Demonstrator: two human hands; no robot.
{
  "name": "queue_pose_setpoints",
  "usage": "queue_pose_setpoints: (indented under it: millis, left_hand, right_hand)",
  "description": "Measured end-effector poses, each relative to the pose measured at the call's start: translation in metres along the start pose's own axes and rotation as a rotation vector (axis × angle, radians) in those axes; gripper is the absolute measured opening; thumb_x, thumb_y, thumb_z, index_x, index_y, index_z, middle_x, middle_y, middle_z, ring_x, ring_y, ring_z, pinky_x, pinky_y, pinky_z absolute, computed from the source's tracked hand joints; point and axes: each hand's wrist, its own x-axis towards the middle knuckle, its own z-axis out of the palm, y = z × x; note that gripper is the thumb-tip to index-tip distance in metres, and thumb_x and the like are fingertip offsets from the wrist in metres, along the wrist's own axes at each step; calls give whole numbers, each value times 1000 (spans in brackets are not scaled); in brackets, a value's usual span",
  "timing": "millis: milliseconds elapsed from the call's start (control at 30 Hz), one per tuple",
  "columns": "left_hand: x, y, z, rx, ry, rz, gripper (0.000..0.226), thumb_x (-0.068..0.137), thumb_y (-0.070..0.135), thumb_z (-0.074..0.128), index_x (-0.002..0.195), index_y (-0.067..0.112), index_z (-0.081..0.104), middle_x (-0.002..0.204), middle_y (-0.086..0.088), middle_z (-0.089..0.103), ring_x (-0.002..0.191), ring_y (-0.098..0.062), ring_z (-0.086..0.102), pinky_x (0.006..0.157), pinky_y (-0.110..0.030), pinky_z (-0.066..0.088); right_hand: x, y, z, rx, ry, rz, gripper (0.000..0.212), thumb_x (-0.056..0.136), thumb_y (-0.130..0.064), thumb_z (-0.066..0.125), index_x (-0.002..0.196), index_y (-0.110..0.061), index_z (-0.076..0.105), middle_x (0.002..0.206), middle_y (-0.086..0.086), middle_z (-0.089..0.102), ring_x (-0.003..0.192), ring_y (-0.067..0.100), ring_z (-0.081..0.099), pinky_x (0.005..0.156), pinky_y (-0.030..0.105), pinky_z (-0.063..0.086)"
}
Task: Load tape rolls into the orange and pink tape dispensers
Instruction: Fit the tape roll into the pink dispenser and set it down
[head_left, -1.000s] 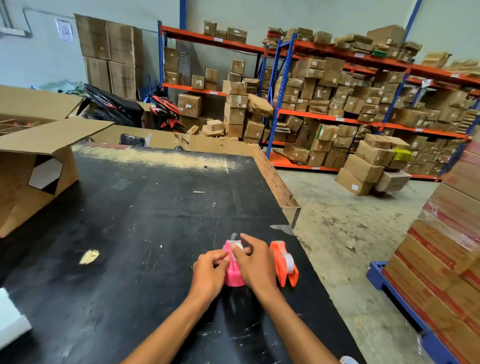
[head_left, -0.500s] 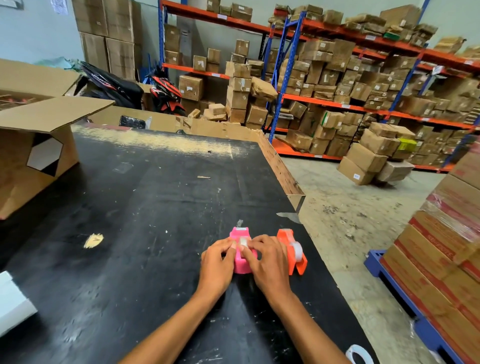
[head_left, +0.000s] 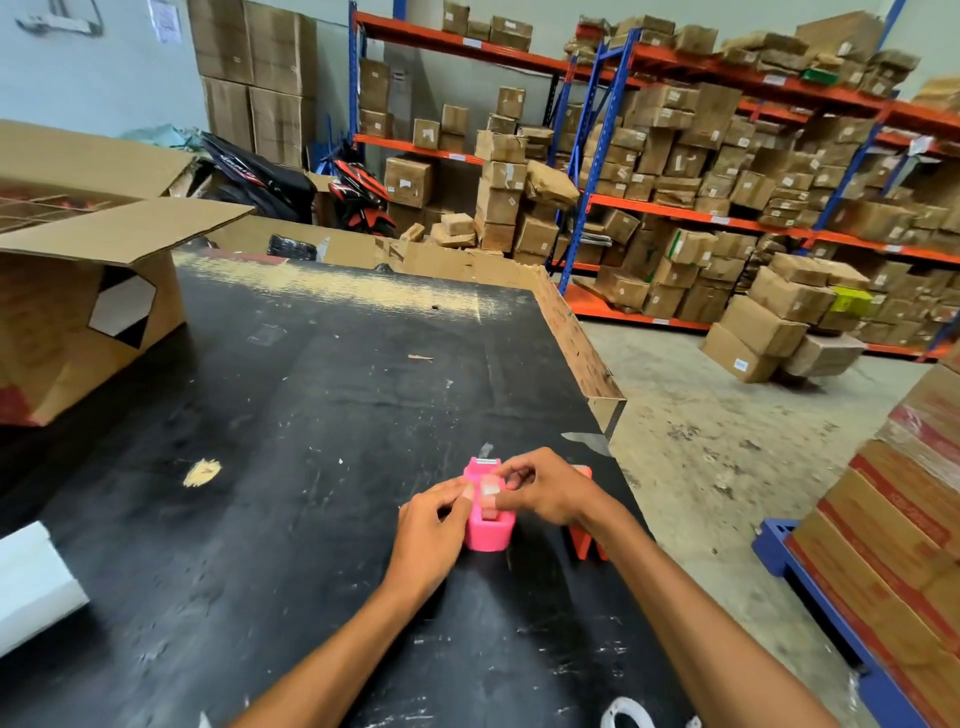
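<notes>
A pink tape dispenser (head_left: 488, 535) stands on the black table (head_left: 291, 415) near its right edge, its metal cutter pointing away from me. A clear tape roll (head_left: 489, 491) sits in its slot. My left hand (head_left: 431, 530) holds the dispenser's left side, thumb and fingers touching the roll. My right hand (head_left: 550, 491) pinches the roll from the right. The orange tape dispenser (head_left: 584, 543) stands just right of the pink one, mostly hidden behind my right wrist.
An open cardboard box (head_left: 78, 291) stands at the table's left. A white block (head_left: 31, 587) lies at the near left edge. A clear tape roll (head_left: 626, 714) rests at the bottom edge. The table's right edge drops to the floor; stacked cartons (head_left: 909, 519) on a blue pallet stand right.
Both hands stayed on the pink dispenser. My right hand shifted up over the tape roll and now covers most of the orange dispenser.
</notes>
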Motion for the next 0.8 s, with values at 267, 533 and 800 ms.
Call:
queue_pose_setpoints:
  millis: [267, 533, 800]
  left_hand:
    - [-1, 6, 3, -15, 35, -22, 35, 76, 13, 74, 111, 9, 70, 105, 7, 70, 82, 15, 63, 72, 0, 46]
    - [-2, 11, 5, -50, 43, -52, 31, 71, 14, 79, 101, 13, 74, 89, 19, 70, 77, 11, 64, 73, -8, 52]
    - [2, 4, 5, -60, 59, -64, 34, 71, 16, 79, 104, 9, 73, 97, 12, 70, 82, 10, 65, 71, -8, 51]
  right_hand:
    - [24, -7, -15, 36, 19, -182, 22, 73, -8, 76, 61, -24, 68, 62, 4, 63, 58, 7, 50, 59, 25, 40]
    - [68, -5, -24, -34, 18, -148, 12, 72, -14, 79, 75, -3, 76, 56, -2, 63, 43, -8, 50, 50, 7, 37]
    - [82, -3, -19, -33, -183, 120, 23, 80, -13, 70, 95, 4, 72, 62, 1, 63, 59, 9, 56, 50, 15, 49]
